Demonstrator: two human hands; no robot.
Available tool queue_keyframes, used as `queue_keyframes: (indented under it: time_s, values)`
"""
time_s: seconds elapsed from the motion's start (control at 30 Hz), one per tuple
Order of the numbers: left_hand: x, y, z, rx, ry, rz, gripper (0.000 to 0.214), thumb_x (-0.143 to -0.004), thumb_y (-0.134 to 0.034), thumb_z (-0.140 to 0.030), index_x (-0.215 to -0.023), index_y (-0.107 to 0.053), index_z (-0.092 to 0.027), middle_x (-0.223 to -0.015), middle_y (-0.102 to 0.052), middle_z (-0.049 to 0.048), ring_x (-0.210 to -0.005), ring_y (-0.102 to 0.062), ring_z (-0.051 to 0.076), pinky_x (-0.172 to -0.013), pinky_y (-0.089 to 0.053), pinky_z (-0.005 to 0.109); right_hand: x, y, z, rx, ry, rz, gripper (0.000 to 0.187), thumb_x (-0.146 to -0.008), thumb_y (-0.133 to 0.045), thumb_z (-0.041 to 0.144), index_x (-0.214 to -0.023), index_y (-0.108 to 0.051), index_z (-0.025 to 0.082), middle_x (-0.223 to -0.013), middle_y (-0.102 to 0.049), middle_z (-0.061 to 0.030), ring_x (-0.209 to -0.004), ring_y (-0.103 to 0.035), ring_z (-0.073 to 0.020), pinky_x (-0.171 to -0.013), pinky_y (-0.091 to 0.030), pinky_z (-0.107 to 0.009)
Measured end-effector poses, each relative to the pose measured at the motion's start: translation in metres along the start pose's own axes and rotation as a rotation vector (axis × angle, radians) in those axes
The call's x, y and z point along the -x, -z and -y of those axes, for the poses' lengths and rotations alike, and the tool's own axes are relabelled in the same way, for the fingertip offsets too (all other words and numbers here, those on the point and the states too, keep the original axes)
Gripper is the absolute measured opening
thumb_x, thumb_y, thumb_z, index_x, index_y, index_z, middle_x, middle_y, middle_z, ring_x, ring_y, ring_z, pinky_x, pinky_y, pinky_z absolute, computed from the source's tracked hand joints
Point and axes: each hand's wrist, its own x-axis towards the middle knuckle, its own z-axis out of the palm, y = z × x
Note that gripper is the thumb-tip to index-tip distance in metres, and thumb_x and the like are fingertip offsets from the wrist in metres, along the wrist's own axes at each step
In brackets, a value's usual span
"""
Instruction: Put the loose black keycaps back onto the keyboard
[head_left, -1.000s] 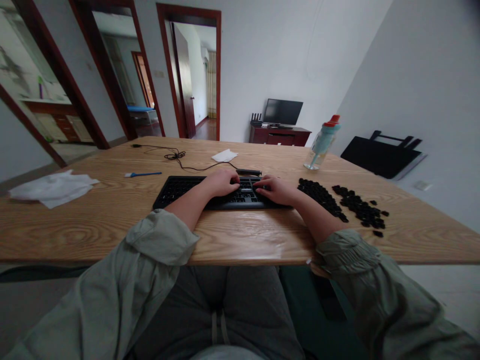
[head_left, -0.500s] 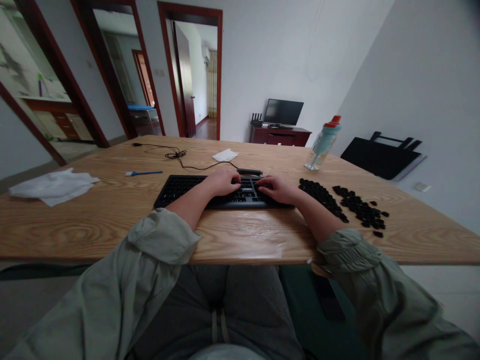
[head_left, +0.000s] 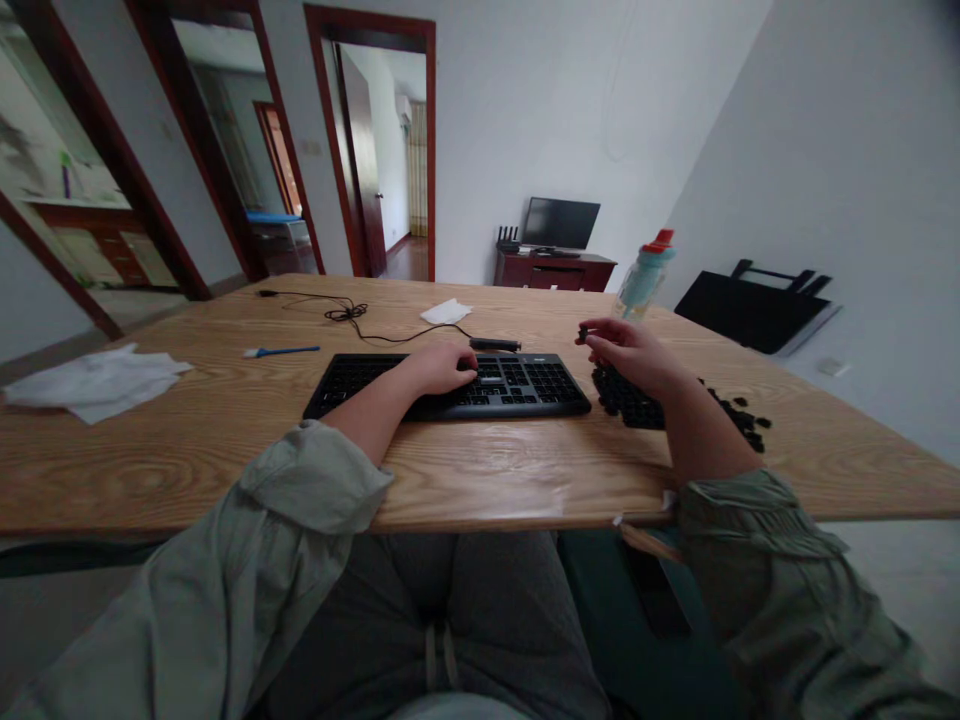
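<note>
A black keyboard (head_left: 544,387) lies on the wooden table in front of me, with some key positions appearing bare. My left hand (head_left: 444,368) is closed over its middle, fingers curled and resting on it; the fingertips are partly hidden. Raised above the table to the right of the keyboard, my right hand (head_left: 626,350) pinches a small black keycap (head_left: 583,332) between thumb and fingertips. Beneath and beside that hand are many loose black keycaps (head_left: 611,392), partly covered by the hand and wrist.
A clear bottle with a red cap (head_left: 654,265) stands behind my right hand. Behind the keyboard are a dark cylindrical object (head_left: 495,345), a coiled cable (head_left: 346,312) and a white tissue (head_left: 447,311). To the left lie a blue brush (head_left: 285,351) and crumpled white cloth or paper (head_left: 101,380).
My right hand has lifted from the keyboard's right side and moved right, over the keycaps, with a keycap now visible in its pinch. My left hand stays on the keyboard.
</note>
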Motion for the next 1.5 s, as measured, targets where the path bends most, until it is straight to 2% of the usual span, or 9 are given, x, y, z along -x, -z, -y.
queue_keyframes:
  time_s: [0.2, 0.37, 0.5, 0.6, 0.8, 1.03, 1.27, 1.33, 1.5]
  values:
    - [0.004, 0.004, 0.003, -0.003, -0.020, 0.020, 0.027, -0.087, -0.059, -0.034, -0.103, -0.074, -0.019, -0.105, -0.074, 0.0057, -0.097, -0.066, 0.022, -0.087, -0.051, 0.031, 0.005, 0.004, -0.016, 0.112, -0.190, 0.232, 0.043, -0.076, -0.073, 0.046, -0.109, -0.071, 0.019, -0.092, -0.074, -0.0074, -0.066, -0.059, -0.0149, -0.060, -0.048, -0.028]
    - [0.005, 0.004, 0.003, -0.009, -0.015, 0.021, 0.027, -0.087, -0.058, -0.034, -0.104, -0.074, -0.019, -0.105, -0.074, 0.0056, -0.098, -0.066, 0.022, -0.087, -0.051, 0.031, -0.001, 0.001, -0.025, 0.304, -0.117, 0.273, 0.037, -0.083, -0.067, 0.041, -0.112, -0.074, 0.020, -0.101, -0.075, -0.0075, -0.084, -0.064, -0.0203, -0.076, -0.052, -0.032]
    - [0.005, 0.004, 0.002, -0.013, -0.010, 0.032, 0.029, -0.087, -0.058, -0.035, -0.106, -0.074, -0.019, -0.107, -0.074, 0.0056, -0.098, -0.066, 0.022, -0.088, -0.051, 0.031, -0.003, -0.002, -0.025, 0.390, -0.126, 0.337, 0.034, -0.086, -0.063, 0.036, -0.114, -0.074, 0.020, -0.110, -0.075, -0.0084, -0.096, -0.066, -0.0234, -0.088, -0.051, -0.036]
    - [0.005, 0.006, 0.000, -0.020, -0.004, 0.039, 0.029, -0.088, -0.058, -0.034, -0.107, -0.074, -0.019, -0.108, -0.073, 0.0054, -0.099, -0.066, 0.021, -0.089, -0.051, 0.030, -0.002, -0.004, -0.022, 0.406, -0.111, 0.346, 0.035, -0.087, -0.061, 0.036, -0.116, -0.074, 0.020, -0.111, -0.074, -0.0086, -0.095, -0.065, -0.0228, -0.088, -0.051, -0.035]
    - [0.005, 0.006, 0.001, -0.024, -0.007, 0.034, 0.028, -0.087, -0.058, -0.035, -0.106, -0.074, -0.020, -0.108, -0.073, 0.0050, -0.100, -0.066, 0.021, -0.090, -0.051, 0.030, -0.001, -0.005, -0.020, 0.485, -0.152, 0.355, 0.041, -0.087, -0.062, 0.041, -0.120, -0.072, 0.018, -0.102, -0.073, -0.0080, -0.076, -0.062, -0.0175, -0.068, -0.050, -0.029]
    - [0.005, 0.004, 0.003, -0.031, -0.021, 0.023, 0.028, -0.087, -0.059, -0.034, -0.106, -0.074, -0.020, -0.109, -0.073, 0.0057, -0.100, -0.066, 0.022, -0.091, -0.051, 0.031, -0.002, -0.007, -0.015, 0.551, -0.146, 0.372, 0.039, -0.090, -0.060, 0.034, -0.122, -0.071, 0.015, -0.098, -0.072, -0.0095, -0.071, -0.060, -0.0161, -0.066, -0.048, -0.028]
    - [0.005, 0.005, 0.001, -0.020, -0.025, 0.033, 0.030, -0.087, -0.058, -0.035, -0.106, -0.074, -0.018, -0.108, -0.073, 0.0070, -0.100, -0.066, 0.023, -0.092, -0.051, 0.034, 0.001, -0.008, -0.017, 0.535, -0.199, 0.378, 0.038, -0.087, -0.064, 0.037, -0.120, -0.070, 0.019, -0.091, -0.070, -0.0070, -0.064, -0.058, -0.0135, -0.057, -0.046, -0.026]
    - [0.006, 0.006, 0.001, -0.020, -0.023, 0.037, 0.031, -0.087, -0.057, -0.035, -0.107, -0.074, -0.018, -0.109, -0.073, 0.0074, -0.100, -0.065, 0.023, -0.092, -0.052, 0.033, 0.001, -0.008, -0.019, 0.523, -0.200, 0.369, 0.036, -0.087, -0.064, 0.035, -0.118, -0.070, 0.018, -0.089, -0.069, -0.0066, -0.065, -0.058, -0.0139, -0.058, -0.046, -0.026]
    - [0.005, 0.006, 0.001, -0.021, -0.023, 0.039, 0.031, -0.087, -0.057, -0.035, -0.107, -0.074, -0.018, -0.109, -0.073, 0.0074, -0.100, -0.065, 0.023, -0.092, -0.051, 0.033, 0.000, -0.004, -0.021, 0.439, -0.095, 0.263, 0.031, -0.085, -0.065, 0.030, -0.113, -0.069, 0.019, -0.101, -0.069, -0.0078, -0.082, -0.062, -0.0164, -0.072, -0.051, -0.027]
